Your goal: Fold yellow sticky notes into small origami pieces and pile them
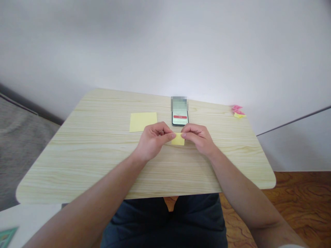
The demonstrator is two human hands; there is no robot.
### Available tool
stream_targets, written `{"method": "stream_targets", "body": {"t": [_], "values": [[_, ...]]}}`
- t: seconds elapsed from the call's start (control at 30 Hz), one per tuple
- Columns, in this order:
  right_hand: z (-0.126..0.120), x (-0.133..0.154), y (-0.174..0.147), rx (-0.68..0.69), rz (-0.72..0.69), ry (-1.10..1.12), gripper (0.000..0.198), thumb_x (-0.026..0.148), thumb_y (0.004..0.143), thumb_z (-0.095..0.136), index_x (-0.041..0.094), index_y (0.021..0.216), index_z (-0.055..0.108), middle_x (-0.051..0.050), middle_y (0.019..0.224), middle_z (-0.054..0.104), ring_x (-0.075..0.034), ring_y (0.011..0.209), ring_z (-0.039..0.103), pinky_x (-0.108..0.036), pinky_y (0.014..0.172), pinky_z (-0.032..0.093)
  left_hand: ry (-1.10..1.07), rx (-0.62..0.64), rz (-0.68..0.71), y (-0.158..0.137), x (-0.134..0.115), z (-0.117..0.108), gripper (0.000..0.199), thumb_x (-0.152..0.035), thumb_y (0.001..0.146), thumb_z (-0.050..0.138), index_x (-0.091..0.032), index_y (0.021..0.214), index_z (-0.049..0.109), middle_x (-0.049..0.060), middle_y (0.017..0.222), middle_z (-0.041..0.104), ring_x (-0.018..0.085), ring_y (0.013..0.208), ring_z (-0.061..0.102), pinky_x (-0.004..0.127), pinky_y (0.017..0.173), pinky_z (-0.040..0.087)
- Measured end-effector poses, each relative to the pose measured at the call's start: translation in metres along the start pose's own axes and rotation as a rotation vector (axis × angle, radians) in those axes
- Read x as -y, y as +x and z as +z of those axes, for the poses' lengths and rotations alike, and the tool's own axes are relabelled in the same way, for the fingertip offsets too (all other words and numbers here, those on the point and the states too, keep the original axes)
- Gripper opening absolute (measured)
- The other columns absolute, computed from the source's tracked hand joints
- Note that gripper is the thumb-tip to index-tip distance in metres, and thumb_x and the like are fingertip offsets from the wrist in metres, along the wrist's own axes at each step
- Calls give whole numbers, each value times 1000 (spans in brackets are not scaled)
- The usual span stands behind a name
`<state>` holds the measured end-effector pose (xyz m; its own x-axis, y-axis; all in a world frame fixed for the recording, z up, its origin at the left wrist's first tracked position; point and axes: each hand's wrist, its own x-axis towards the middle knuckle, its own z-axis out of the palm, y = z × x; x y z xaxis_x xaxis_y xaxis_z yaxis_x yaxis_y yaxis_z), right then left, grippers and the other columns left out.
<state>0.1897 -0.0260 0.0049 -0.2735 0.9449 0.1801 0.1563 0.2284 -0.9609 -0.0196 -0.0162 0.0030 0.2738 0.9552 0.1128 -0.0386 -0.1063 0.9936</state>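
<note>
Between my two hands is a small piece of yellow paper [178,140], pinched near its upper corners. My left hand [153,138] grips the left corner with thumb and forefinger. On the other side, my right hand [200,137] pinches the right corner the same way. Whether the paper is folded I cannot tell. Beyond my left hand a larger sheet of yellow paper [143,121] lies flat, its near right corner covered by the hand. A phone [180,121] with a lit screen lies just past the held paper.
The pale wooden table [90,148] stands against a white wall [165,48]. Crumpled or folded pink paper [237,109] with a yellow piece [239,116] sits at the far right edge. Grey fabric [20,144] is on the left, and wooden floor [305,203] shows at the lower right.
</note>
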Motion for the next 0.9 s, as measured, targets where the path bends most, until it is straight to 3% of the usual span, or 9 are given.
{"method": "stream_targets", "body": {"t": [0.17,0.33,0.5,0.7,0.9], "values": [[0,1,0,1,4,-16,15,27,88,71,20,74,71,0,74,67,-15,72,59,-30,71,45,-43,15,-5,3,5,-2,22,-29,78,80,-17,67,65,-2,65,57,11,65,45,27,63,34],[2,-1,3,-66,15,79,18,34,91,70,20,79,70,0,69,67,-15,68,61,-30,69,47,88,21,27,2,5,2,26,-43,90,70,-18,87,71,1,80,65,14,73,53,28,68,39],[3,-4,7,-148,40,129,22,40,89,72,21,80,71,0,68,69,-14,64,61,-29,67,48,295,-11,29,-1,3,4,43,-51,97,57,-16,74,68,2,71,64,15,70,56,29,67,40],[5,-2,7,-139,88,176,23,41,86,76,20,75,72,0,69,71,-14,62,63,-29,65,50,329,-33,74,-1,2,4,37,-45,96,59,-16,74,68,0,67,60,14,68,52,28,64,37],[4,-2,5,-127,62,115,24,42,86,76,20,77,73,0,70,70,-14,65,62,-29,66,49,250,31,45,-1,4,3,31,-47,93,65,-17,84,71,1,77,66,14,72,54,28,66,38]]}}
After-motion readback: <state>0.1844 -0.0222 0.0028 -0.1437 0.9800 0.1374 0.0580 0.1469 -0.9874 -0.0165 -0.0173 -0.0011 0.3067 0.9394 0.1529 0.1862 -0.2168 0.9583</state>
